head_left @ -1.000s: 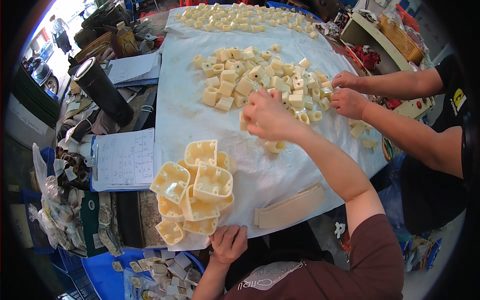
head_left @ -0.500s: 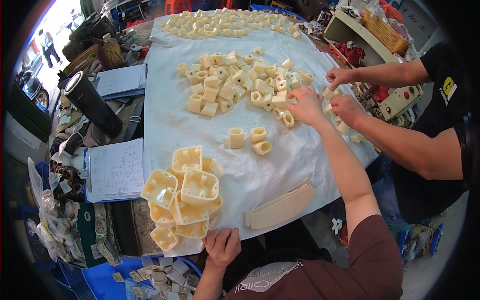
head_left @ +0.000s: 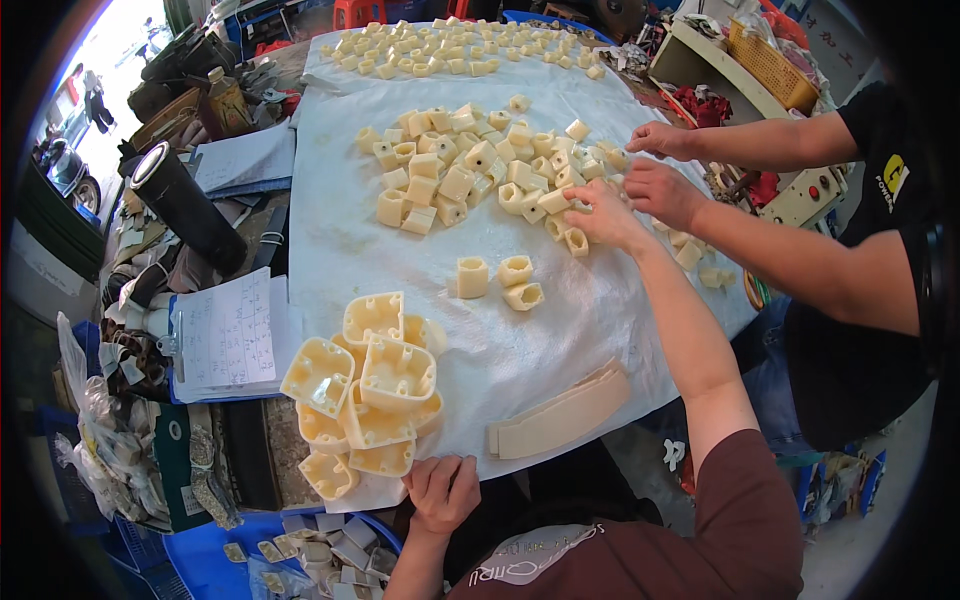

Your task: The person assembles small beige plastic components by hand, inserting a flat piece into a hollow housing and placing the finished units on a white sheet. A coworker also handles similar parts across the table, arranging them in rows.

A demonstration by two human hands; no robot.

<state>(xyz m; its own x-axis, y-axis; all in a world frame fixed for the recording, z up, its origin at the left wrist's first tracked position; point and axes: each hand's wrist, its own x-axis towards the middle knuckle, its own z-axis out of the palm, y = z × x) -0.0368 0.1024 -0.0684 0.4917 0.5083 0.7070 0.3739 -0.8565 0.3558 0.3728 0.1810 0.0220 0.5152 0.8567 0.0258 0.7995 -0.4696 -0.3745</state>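
Note:
My right hand (head_left: pixel 602 215) reaches across a white sheet (head_left: pixel 330 230) and closes its fingers on small cream plastic cube parts at the near edge of a large heap (head_left: pixel 470 165). Three loose cream parts (head_left: pixel 500 278) lie nearer to me. My left hand (head_left: pixel 440 492) rests with curled fingers at the table's near edge, below a stack of larger cream square housings (head_left: pixel 365 385). A long curved cream strip (head_left: pixel 560 415) lies to its right.
Another person's two hands (head_left: pixel 660 170) work at the heap from the right. A second spread of cream parts (head_left: pixel 450 45) lies at the far end. A black cylinder (head_left: pixel 185 210), a clipboard with paper (head_left: pixel 225 335) and a blue bin of parts (head_left: pixel 310 555) sit on the left.
My right hand has moved from the sheet's middle out to the right, to the heap's edge, leaving three small parts behind. My left hand has stayed at the table edge.

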